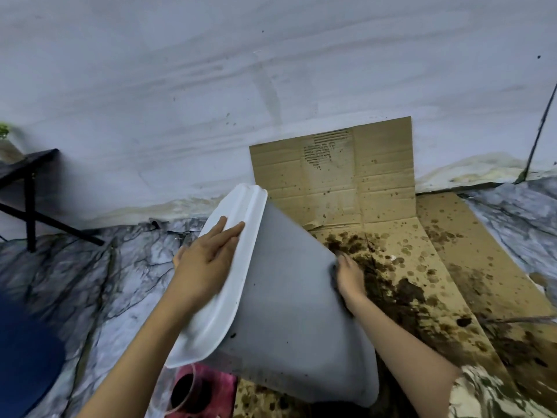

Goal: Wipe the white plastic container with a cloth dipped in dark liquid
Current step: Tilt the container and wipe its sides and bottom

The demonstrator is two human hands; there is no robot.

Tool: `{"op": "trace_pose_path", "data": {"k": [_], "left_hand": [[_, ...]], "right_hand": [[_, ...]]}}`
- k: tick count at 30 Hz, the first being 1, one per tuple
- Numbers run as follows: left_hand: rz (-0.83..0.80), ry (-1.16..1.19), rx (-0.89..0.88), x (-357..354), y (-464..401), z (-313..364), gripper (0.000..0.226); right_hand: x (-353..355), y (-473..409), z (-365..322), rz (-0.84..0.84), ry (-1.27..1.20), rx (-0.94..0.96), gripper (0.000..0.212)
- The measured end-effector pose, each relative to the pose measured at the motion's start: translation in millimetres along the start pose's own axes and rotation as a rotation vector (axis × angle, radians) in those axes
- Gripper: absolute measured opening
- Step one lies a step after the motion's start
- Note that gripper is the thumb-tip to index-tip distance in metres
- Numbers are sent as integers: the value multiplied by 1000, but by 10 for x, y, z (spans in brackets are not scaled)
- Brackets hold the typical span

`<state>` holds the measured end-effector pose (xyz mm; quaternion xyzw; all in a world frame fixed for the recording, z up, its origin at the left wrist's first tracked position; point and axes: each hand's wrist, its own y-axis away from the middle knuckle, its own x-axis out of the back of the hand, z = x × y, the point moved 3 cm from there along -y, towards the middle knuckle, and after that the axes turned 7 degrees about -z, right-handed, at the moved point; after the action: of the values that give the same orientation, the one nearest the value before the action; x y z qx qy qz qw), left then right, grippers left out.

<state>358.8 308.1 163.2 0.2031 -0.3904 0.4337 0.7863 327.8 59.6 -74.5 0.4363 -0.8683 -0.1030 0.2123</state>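
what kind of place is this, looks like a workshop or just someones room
Probably a makeshift work corner on a room's floor, not a fitted workshop. Flattened cardboard, spattered with dark stains, lies on the floor and leans against a scuffed white wall, and a cup of dark liquid stands by the white plastic container.

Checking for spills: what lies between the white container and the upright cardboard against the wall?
Head view: only dark-stained flat cardboard lies between container and upright cardboard.

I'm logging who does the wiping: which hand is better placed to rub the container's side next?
Probably the right hand: it sits at the far edge of the white plastic container, beside the stained cardboard, seemingly on something dark. The left hand lies flat on the rim, steadying it.
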Motion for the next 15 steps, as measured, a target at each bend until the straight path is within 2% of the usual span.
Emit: {"op": "trace_pose_path", "data": {"k": [3, 5, 7, 10, 13, 15], "left_hand": [[-2, 38, -9, 5, -3, -38, 29], [-3, 51, 9, 12, -6, -48, 30], [1, 47, 12, 23, 4, -44, 30], [-1, 65, 1, 22, 4, -53, 37], [-7, 99, -23, -5, -24, -48, 38], [-12, 102, -40, -21, -26, -31, 35]], "right_hand": [[84, 299, 661, 78, 1, -227, 54], [5, 604, 607, 82, 44, -224, 52], [-88, 831, 238, 39, 64, -88, 48], [-327, 1204, -579, -144, 82, 162, 46], [-539, 1833, -1226, -310, -157, 298, 42], [-603, 2171, -1328, -355, -279, 380, 40]]}}
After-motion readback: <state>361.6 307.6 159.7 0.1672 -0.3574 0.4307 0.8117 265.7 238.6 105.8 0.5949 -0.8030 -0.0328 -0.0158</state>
